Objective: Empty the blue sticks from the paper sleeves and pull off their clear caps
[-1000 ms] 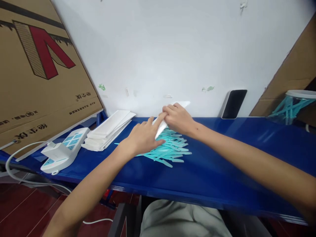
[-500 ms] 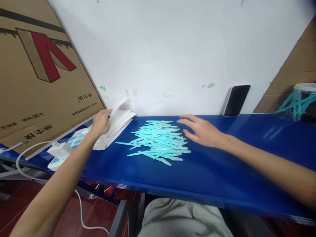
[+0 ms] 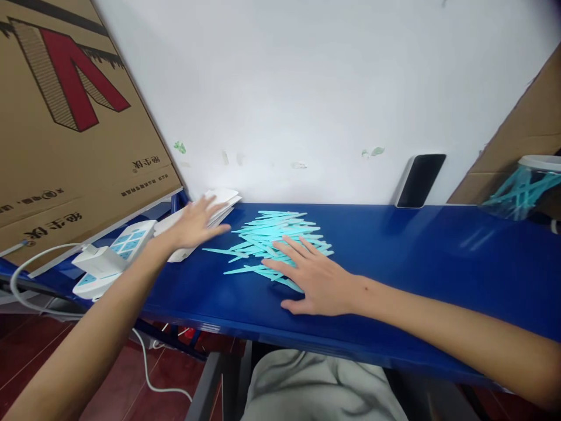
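A loose pile of thin turquoise plastic sticks (image 3: 267,231) lies on the blue tabletop (image 3: 394,257). My right hand (image 3: 313,278) rests flat on the near edge of that pile, fingers spread and open. My left hand (image 3: 193,222) lies flat and open on a stack of white paper sleeves (image 3: 221,202) at the left of the sticks. Neither hand grips anything.
A white power strip (image 3: 109,257) with a plugged cable sits at the table's left end, under a leaning cardboard box (image 3: 65,128). A dark phone (image 3: 419,180) leans on the white wall. At the far right stands a clear jar of turquoise sticks (image 3: 523,190).
My left hand carried a white sleeve from the pile over to the stack at the left and let it go. My right hand came back and settled flat on the sticks.
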`<state>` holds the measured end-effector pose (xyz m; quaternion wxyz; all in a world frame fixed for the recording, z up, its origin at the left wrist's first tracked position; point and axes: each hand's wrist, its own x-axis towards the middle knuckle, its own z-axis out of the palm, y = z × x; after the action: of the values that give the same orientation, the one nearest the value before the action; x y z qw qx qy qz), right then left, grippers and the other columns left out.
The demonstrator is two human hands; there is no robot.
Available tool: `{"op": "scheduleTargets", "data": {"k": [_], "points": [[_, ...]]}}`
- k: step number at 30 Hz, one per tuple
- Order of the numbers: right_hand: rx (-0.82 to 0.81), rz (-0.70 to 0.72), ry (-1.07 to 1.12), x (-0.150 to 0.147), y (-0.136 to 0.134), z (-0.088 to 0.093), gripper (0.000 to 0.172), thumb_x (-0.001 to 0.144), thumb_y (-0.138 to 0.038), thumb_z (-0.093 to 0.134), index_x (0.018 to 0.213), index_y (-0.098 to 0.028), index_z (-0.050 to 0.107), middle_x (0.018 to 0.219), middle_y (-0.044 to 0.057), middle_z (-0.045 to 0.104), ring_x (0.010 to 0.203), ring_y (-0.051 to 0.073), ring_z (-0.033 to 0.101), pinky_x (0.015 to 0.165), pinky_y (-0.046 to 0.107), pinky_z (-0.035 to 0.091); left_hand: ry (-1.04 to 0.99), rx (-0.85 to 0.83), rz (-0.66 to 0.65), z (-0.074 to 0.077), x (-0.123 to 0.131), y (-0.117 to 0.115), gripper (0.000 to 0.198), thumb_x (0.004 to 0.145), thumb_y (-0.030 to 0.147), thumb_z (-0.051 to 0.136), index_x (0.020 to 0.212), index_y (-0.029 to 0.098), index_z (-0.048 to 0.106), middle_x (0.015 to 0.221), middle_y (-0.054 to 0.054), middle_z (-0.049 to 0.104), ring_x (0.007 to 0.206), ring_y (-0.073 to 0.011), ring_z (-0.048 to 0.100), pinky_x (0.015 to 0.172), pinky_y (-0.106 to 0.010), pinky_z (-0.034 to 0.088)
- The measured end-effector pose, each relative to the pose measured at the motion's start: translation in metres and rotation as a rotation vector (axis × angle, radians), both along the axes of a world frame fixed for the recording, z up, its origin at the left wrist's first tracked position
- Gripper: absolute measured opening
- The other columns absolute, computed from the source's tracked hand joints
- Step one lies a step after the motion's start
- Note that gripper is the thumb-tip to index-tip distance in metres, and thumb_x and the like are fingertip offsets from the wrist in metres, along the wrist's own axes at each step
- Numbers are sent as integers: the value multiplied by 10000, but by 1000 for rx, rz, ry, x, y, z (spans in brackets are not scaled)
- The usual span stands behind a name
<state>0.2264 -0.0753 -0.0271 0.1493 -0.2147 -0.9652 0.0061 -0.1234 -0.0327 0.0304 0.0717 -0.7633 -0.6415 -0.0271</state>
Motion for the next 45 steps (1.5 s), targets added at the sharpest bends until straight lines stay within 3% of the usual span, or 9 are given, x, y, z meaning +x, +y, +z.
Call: {"op": "scheduleTargets", "data": {"k": [3, 8, 14, 21, 29, 34, 38, 42, 45], "points": [[44, -112, 1, -15, 13, -8, 789, 915, -540, 612, 1596, -235, 355, 1667, 181, 247, 1544, 418, 140, 1206, 659, 191, -61, -210, -209, -22, 30, -31, 962, 837, 814, 476, 1627, 371, 151, 1717, -70, 44, 1577, -369, 54, 1236, -606, 126], [-25, -235, -44, -17, 45, -16, 857, 917, -712, 487, 1613, -245, 310, 1673, 176, 230, 1540, 438, 139, 1177, 731, 122, -198, -346, -190, -53, 50, -49, 1015, 863, 799, 464, 1625, 377, -57, 1699, -67, -133, 1567, -368, -68, 1237, -623, 94], [-128, -276, -100, -8, 64, -12, 955, 891, -793, 413, 1639, -228, 228, 1693, 149, 174, 1554, 396, 128, 1207, 686, 78, -262, -323, -198, -54, 61, -24, 1023, 845, 807, 491, 1624, 403, -34, 1696, -34, -171, 1551, -415, -95, 1236, -636, 103], [-130, -301, -101, 5, 71, -12, 915, 898, -751, 465, 1626, -232, 271, 1687, 156, 199, 1547, 384, 174, 1213, 644, 146, -284, -280, -285, -57, 101, 1, 1063, 801, 824, 539, 1636, 363, 69, 1709, -69, -107, 1555, -407, -116, 1224, -668, 36], [-100, -325, -16, 41, 85, -21, 860, 888, -711, 532, 1588, -245, 351, 1653, 153, 302, 1518, 369, 271, 1216, 615, 188, -413, -205, -498, -62, 125, 22, 728, 945, 528, 503, 1605, 335, 266, 1712, -50, 144, 1575, -386, 33, 1232, -656, 49], [-101, -329, 45, 57, 84, -20, 827, 871, -646, 602, 1555, -228, 401, 1621, 138, 372, 1474, 356, 365, 1186, 571, 313, -621, 38, -357, -74, 141, 37, 519, 1023, 481, 326, 1483, 285, 467, 1607, -51, 407, 1562, -292, 188, 1263, -523, 155], [-123, -345, 145, 70, 82, -21, 776, 861, -629, 639, 1514, -250, 461, 1566, 115, 465, 1417, 338, 459, 1135, 525, 415, -627, 133, -243, -79, 164, 44, 480, 1041, 475, 277, 1380, 272, 550, 1486, -54, 533, 1517, -272, 297, 1244, -501, 218], [-148, -354, 218, 75, 80, -24, 708, 850, -621, 664, 1446, -259, 540, 1495, 101, 551, 1353, 335, 530, 1090, 521, 463, -566, 147, -187, -72, 174, 53, 503, 1028, 503, 291, 1343, 252, 593, 1422, -84, 578, 1403, -273, 453, 1194, -482, 317], [-149, -337, 201, 73, 78, -25, 671, 882, -599, 635, 1456, -267, 531, 1519, 83, 529, 1385, 325, 497, 1128, 538, 418, -521, 91, -145, -59, 164, 73, 575, 1003, 589, 292, 1403, 279, 563, 1498, -86, 528, 1418, -281, 442, 1188, -495, 319]]}}
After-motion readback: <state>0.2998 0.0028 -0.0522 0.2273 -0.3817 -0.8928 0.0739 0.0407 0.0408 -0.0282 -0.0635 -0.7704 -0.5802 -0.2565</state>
